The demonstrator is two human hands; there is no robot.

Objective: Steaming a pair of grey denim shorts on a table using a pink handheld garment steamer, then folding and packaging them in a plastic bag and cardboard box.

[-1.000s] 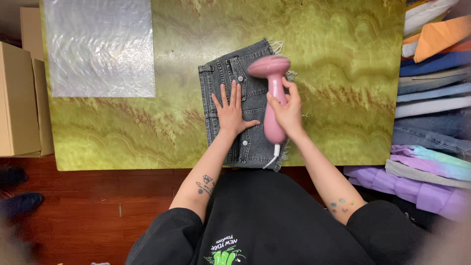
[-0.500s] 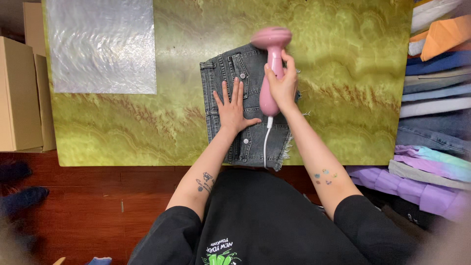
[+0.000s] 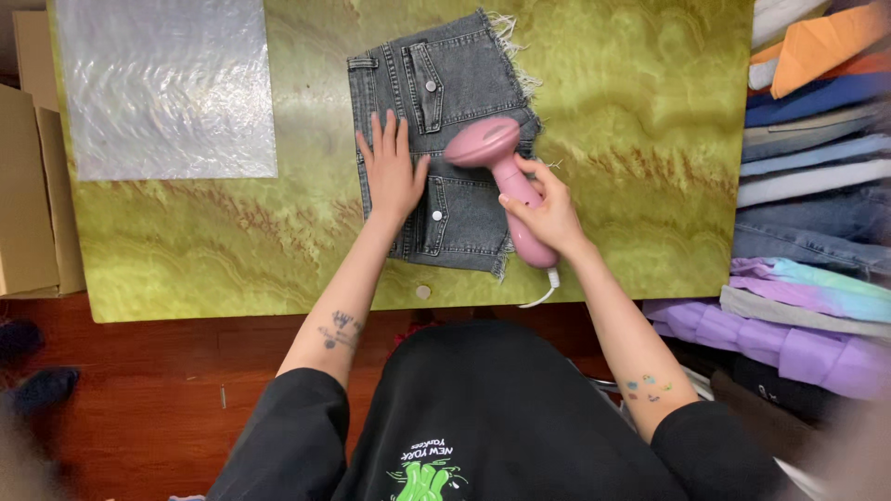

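While the left hand (image 3: 392, 174) lies flat with fingers spread, palm down on the grey denim shorts (image 3: 445, 148), it pins the folded garment against the green marbled table (image 3: 640, 111). To its left, well apart, a sheet of clear bubble wrap (image 3: 165, 88) lies on the table, with cardboard boxes (image 3: 23, 186) beyond the table's edge. Just right of that hand, the right hand (image 3: 548, 215) is closed around the handle of the pink handheld garment steamer (image 3: 501, 176), whose head rests on the shorts near the left hand's thumb. Half a second earlier the steamer head sat at the garment's far edge; it has since been drawn back toward the person. Right of the right hand, stacked folded clothes (image 3: 817, 186) stand off the table.
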